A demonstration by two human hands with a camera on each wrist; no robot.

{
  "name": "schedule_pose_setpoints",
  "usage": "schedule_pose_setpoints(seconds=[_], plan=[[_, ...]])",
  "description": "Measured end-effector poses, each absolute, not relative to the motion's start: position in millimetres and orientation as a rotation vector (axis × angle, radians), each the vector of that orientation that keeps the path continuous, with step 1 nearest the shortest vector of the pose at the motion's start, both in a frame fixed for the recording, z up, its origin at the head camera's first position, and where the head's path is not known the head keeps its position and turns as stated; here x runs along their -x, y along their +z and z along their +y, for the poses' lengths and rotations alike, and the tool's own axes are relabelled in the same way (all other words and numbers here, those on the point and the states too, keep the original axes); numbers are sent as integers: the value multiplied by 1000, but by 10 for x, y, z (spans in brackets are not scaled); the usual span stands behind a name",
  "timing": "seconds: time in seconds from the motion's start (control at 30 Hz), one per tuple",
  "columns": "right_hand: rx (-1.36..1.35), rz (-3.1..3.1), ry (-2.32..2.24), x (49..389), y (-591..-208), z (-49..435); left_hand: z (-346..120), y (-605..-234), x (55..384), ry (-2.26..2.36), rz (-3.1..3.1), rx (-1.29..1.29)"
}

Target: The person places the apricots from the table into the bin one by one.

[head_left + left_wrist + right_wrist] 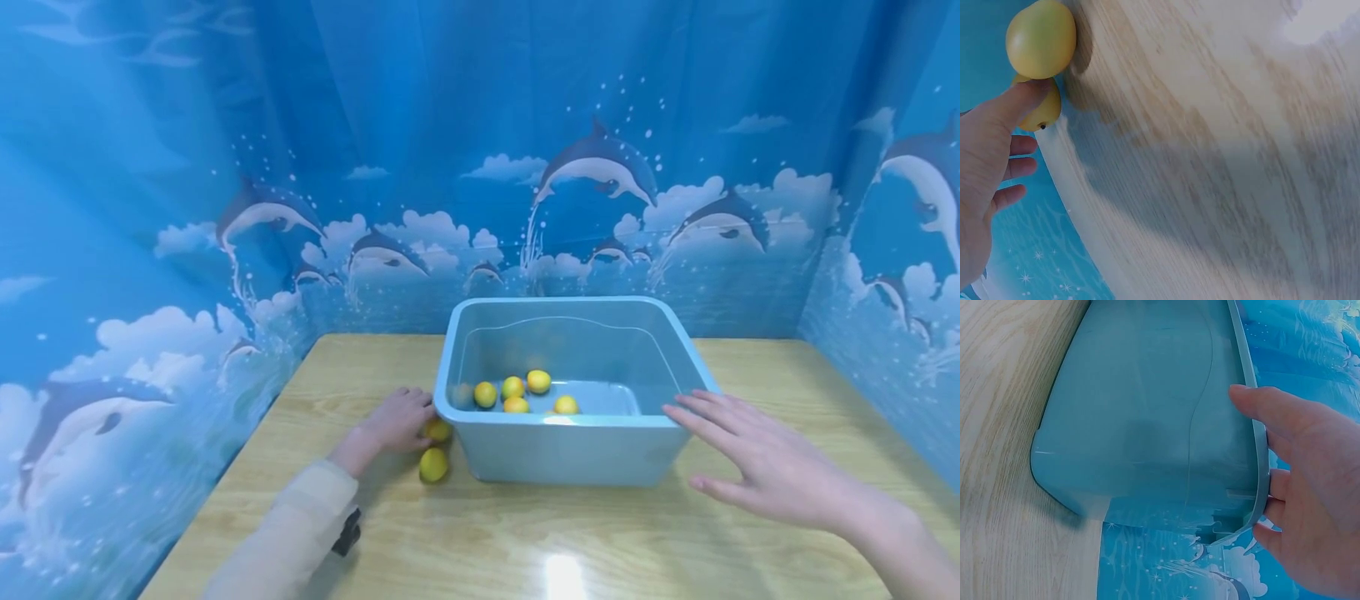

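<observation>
In the head view my left hand (396,419) is beside the left wall of a light-blue plastic bin (570,450). Its thumb and fingers pinch a small yellow fruit (1049,112) with a dark stem end, partly hidden by the thumb. A second yellow fruit (433,465), greenish on one side, lies on the table right next to it. My right hand (757,454) is at the bin's right front corner, fingers straight with their tips at the rim and the thumb spread apart. Inside the bin, several yellow-orange fruits (513,387) lie toward the left.
The bin stands on a light wood table (570,533). A blue curtain (450,125) printed with dolphins and clouds hangs behind and along both sides. A black strap piece (347,532) shows under the left sleeve (292,533).
</observation>
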State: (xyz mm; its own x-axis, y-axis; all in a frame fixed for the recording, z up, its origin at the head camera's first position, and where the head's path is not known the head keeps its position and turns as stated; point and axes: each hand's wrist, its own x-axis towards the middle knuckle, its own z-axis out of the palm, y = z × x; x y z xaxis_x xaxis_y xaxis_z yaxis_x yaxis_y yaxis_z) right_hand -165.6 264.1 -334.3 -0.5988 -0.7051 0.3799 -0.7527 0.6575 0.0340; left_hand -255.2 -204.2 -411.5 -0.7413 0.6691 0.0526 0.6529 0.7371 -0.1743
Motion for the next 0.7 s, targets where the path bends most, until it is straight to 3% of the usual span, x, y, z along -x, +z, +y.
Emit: schedule_pose_setpoints(seconds=[0.7], plan=[[-1157, -2507, 176, 1667, -3338, 2649, -2237, -3845, 2541, 98, -2801, 946]])
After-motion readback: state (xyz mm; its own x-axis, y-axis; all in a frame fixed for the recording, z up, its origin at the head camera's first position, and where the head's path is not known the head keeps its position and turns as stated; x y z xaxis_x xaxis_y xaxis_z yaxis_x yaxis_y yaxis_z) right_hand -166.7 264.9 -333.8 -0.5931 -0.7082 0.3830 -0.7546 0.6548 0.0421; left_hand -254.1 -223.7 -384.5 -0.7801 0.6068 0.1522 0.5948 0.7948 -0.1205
